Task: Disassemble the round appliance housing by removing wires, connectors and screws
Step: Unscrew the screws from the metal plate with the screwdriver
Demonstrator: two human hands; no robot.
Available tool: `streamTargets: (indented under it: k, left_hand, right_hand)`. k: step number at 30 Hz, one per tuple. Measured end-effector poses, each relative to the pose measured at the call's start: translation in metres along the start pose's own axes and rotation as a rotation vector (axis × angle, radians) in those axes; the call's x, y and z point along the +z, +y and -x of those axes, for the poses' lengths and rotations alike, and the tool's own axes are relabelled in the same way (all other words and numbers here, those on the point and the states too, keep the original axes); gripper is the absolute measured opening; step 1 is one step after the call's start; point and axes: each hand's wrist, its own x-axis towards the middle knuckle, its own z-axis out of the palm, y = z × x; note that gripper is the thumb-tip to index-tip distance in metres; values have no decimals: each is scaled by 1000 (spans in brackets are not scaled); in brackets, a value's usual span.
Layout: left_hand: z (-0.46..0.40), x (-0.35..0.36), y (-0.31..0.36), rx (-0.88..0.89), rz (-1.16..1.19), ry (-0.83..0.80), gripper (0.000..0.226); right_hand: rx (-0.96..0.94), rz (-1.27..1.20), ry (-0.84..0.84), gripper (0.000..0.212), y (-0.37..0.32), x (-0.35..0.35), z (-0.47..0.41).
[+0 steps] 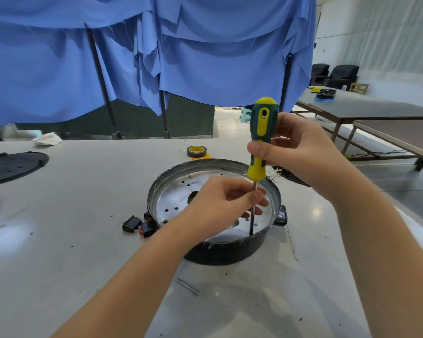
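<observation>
A: Status on the housing?

B: It's sitting mid-counter. Loose screw is lying just in front of it, so at least one seems out. Pulled switches are lying at its left edge.

A: Hands?

B: Left hand is pinching the screwdriver shaft inside the housing, steadying it. Right hand is gripping the handle above. Tip is sitting near the front wall, probably on a screw; can't confirm.

A: Inside?

B: Bare perforated metal plate, no wires showing. Tape roll is sitting just behind.
</observation>
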Motion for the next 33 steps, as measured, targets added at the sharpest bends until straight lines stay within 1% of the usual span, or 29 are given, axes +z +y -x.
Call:
streamTargets:
  k: [5,8,12,17,21,26,28,30,33]
  left_hand:
    - [-1,-1,-3,13,29,5,14]
    - [-1,-1,-4,23,35,8,13]
    - [-2,-2,-5,12,33,-3,12]
    - [-1,-3,-5,38,43,0,11]
    - [0,-3,-4,46,54,16,11]
    - [0,-2,-2,38,81,29,13]
    - [0,-1,-1,35,92,37,13]
    - [0,-1,-1,36,91,45,15]
    - [0,-1,-1,30,96,48,16]
  right_hand:
    - [-5,13,4,46,2,0,-1]
    - [-17,74,29,50,2,1,-2]
    - [-34,129,20,44,0,-1,-1]
    - [-46,104,-11,44,-3,-3,1]
    - [-28,22,-78,39,-4,-5,2]
    - [24,-164,-210,32,-1,-9,4]
    - [41,-186,-227,32,0,-10,4]
    - [52,-170,-212,32,-1,-9,4]
    - [23,11,-150,43,-4,-4,3]
